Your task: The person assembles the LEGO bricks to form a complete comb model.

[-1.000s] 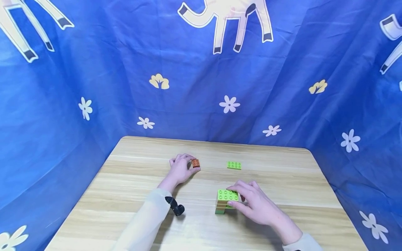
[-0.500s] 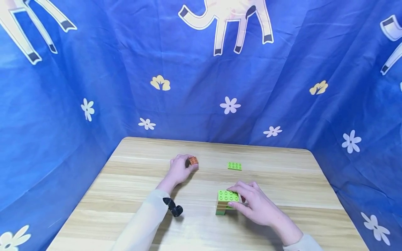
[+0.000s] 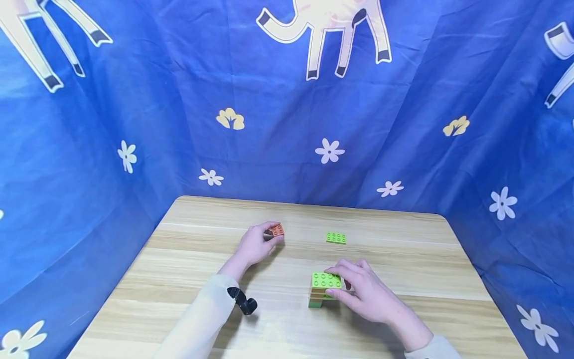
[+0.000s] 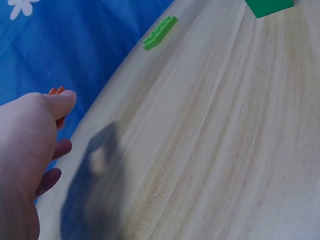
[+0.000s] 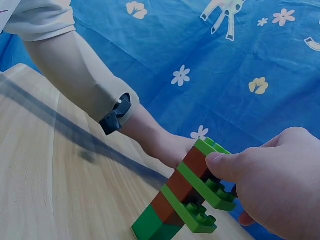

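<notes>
Pinched between thumb and fingers of my left hand [image 3: 254,245] is a small orange-brown toy brick [image 3: 277,230] with studs on top. In the left wrist view the thumb covers most of that brick [image 4: 60,121], and the hand's shadow falls on the table apart from it. My right hand [image 3: 368,294] grips the upper end of a brick tower [image 5: 172,196], thumb on the near side. Brown bricks alternate with flat lime-green ones in the tower, above a dark green base brick; two lime-green pieces jut out sideways like steps.
A flat lime-green brick [image 3: 336,238] lies alone on the wooden table [image 3: 188,259], behind the tower. Blue patterned cloth [image 3: 278,164] hangs around the table's back and sides. A black wrist camera [image 3: 242,300] sits on the left sleeve.
My left hand has picked up the orange-brown brick and tilted it, drawing it slightly back to the left before steadying. The right hand keeps its grip on the tower, nearly still.
</notes>
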The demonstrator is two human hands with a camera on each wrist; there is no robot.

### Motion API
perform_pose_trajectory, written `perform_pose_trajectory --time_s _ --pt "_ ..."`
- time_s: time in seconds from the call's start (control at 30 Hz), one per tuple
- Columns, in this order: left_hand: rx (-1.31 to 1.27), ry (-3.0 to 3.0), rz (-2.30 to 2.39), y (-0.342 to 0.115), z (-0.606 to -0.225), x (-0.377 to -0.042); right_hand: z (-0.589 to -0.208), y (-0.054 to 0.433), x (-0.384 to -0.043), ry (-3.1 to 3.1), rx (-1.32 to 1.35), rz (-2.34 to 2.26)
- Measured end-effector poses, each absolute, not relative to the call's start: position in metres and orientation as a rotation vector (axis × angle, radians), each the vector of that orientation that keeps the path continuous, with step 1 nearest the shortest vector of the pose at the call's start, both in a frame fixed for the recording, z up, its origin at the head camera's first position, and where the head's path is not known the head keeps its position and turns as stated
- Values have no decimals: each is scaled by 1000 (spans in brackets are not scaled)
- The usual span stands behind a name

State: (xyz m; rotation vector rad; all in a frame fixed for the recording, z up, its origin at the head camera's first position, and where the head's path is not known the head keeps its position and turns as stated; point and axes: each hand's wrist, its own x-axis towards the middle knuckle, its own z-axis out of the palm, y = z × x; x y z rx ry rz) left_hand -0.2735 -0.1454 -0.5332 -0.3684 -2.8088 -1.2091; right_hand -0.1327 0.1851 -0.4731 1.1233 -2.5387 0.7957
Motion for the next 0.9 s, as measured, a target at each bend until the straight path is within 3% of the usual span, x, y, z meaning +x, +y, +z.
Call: perform_pose_trajectory --time_s 0.47,0.9 --pt "-471 -2691 -1399 -131 -498 -246 -474 186 -134 -2546 1122 786" --pt "-757 -2667 -1442 -107 -456 -203 -474 186 -134 -2551 1117 793"
